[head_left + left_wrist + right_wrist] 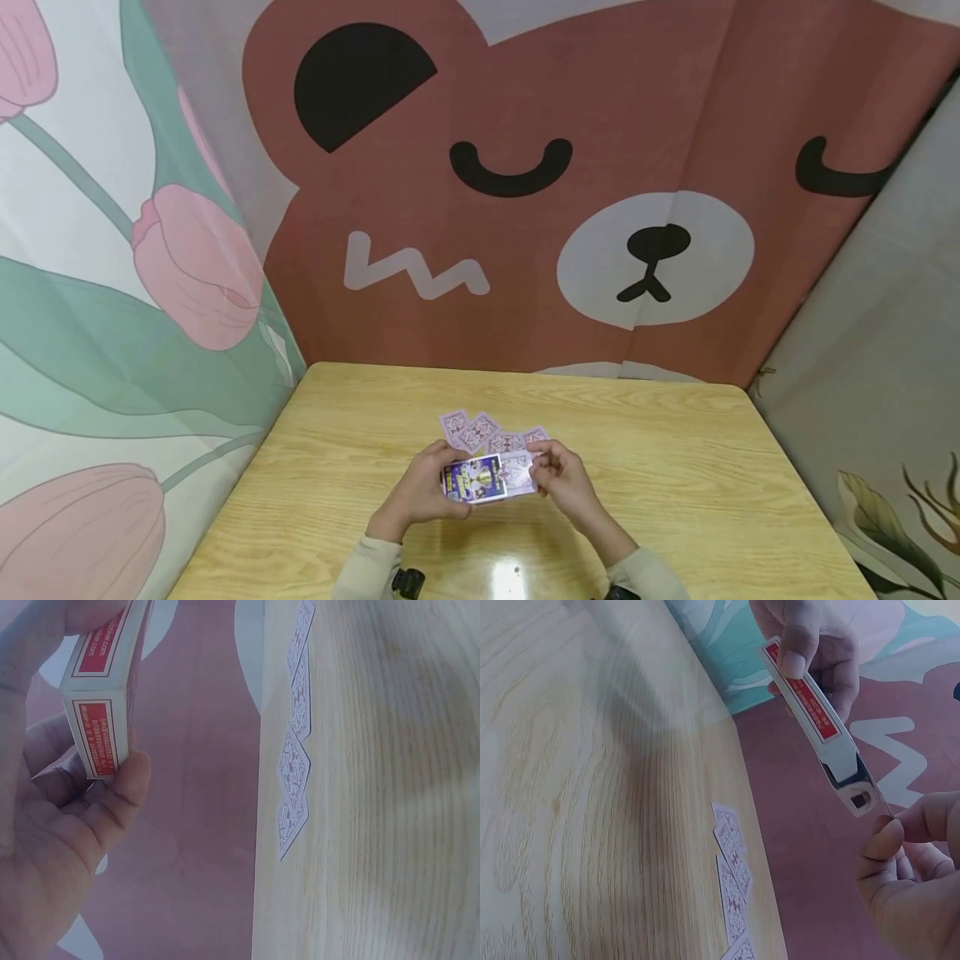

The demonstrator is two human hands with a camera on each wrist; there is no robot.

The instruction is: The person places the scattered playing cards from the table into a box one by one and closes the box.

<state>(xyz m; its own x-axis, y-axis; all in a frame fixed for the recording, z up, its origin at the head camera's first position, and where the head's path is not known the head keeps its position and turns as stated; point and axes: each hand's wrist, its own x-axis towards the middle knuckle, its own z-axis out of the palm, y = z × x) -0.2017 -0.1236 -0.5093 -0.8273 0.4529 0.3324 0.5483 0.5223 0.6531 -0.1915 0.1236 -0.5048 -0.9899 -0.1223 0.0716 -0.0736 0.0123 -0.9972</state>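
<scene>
My left hand (pixel 422 490) grips a playing-card box (pixel 474 481) with a purple front over the middle of the table. In the left wrist view the box's end (pixel 96 724) shows red and white printed panels between thumb and fingers. At the box's right end, my right hand (pixel 567 487) pinches a pink-backed playing card (pixel 516 472) that sticks partway out. From the right wrist, its thumb and finger (pixel 886 838) meet at the thin card edge beside the box's open flap (pixel 857 799). How many cards it pinches I cannot tell.
Several pink-patterned playing cards (pixel 478 432) lie face down, overlapping in a row, on the wooden table (pixel 360 417) just beyond the hands. Behind the table hangs a bear-print cloth (pixel 525 275); a tulip-print cloth (pixel 90 350) borders the left and a grey one (pixel 870 350) the right.
</scene>
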